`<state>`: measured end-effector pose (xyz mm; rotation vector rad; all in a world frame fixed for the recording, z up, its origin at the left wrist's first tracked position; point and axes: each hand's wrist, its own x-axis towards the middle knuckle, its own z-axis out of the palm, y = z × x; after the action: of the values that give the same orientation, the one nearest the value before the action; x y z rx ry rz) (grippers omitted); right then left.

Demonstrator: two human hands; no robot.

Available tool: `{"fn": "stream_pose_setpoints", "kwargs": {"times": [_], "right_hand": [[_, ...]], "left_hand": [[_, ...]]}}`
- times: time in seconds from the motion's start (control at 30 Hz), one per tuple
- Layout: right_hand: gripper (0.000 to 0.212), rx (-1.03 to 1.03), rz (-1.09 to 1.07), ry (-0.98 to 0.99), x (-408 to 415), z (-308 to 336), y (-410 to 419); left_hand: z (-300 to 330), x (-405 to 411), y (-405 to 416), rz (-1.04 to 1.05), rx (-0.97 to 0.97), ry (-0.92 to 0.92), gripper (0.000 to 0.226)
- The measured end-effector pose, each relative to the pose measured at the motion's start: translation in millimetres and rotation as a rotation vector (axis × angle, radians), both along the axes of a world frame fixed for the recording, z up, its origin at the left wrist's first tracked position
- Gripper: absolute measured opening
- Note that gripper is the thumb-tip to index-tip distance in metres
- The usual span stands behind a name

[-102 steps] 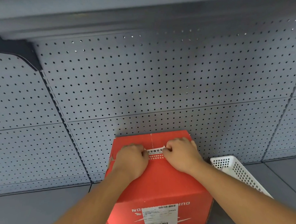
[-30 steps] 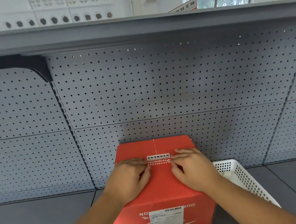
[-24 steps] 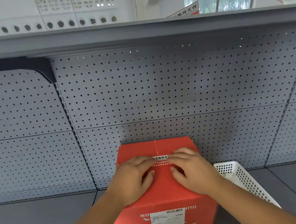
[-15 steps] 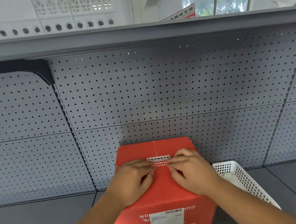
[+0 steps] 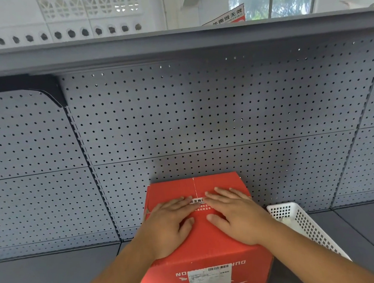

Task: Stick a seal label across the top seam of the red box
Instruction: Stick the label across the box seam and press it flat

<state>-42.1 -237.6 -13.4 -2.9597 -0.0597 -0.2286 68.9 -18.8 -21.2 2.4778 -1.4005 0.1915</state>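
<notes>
The red box stands on the grey shelf, its top facing me, with a thin seam running front to back. A white and red seal label lies across that seam near the middle of the top. My left hand rests flat on the box top, fingertips on the label's left end. My right hand lies flat too, its fingers covering the label's right end. Both hands press down with fingers spread and hold nothing. A white shipping label is on the box's front face.
A white perforated plastic basket sits just right of the box. A grey pegboard wall rises directly behind the box. An upper shelf edge overhangs. The grey shelf surface extends left.
Earlier my fingertips pinched the label's ends above the box top. Now the label lies on the seam and both hands have flattened onto it, fingertips sliding inward over its ends.
</notes>
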Motion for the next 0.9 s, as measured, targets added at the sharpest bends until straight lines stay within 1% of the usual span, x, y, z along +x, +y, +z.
{"fn": "stream_pose_setpoints", "kwargs": {"times": [0.03, 0.1, 0.3, 0.47, 0.7, 0.9], "right_hand": [[0.065, -0.017, 0.002, 0.047, 1.8, 0.5, 0.0], [0.067, -0.022, -0.007, 0.075, 3.5, 0.2, 0.0], [0.065, -0.03, -0.058, 0.004, 3.4, -5.8, 1.1], [0.059, 0.022, -0.095, -0.042, 1.0, -4.6, 2.9], [0.058, 0.035, -0.093, -0.032, 2.0, -2.4, 2.8], [0.059, 0.056, -0.081, -0.033, 2.5, -4.6, 2.0]], "left_hand": [[-0.4, 0.7, -0.5, 0.002, 0.001, 0.001, 0.048], [-2.6, 2.0, -0.1, 0.02, -0.013, 0.001, 0.049], [-5.6, 1.6, -1.5, 0.071, -0.058, -0.015, 0.068], [-5.4, 2.3, -0.8, 0.103, -0.059, -0.019, 0.063], [0.9, 3.1, -1.3, 0.1, -0.043, 0.01, 0.05], [4.2, -0.9, -1.3, 0.112, -0.027, 0.018, 0.05]]}}
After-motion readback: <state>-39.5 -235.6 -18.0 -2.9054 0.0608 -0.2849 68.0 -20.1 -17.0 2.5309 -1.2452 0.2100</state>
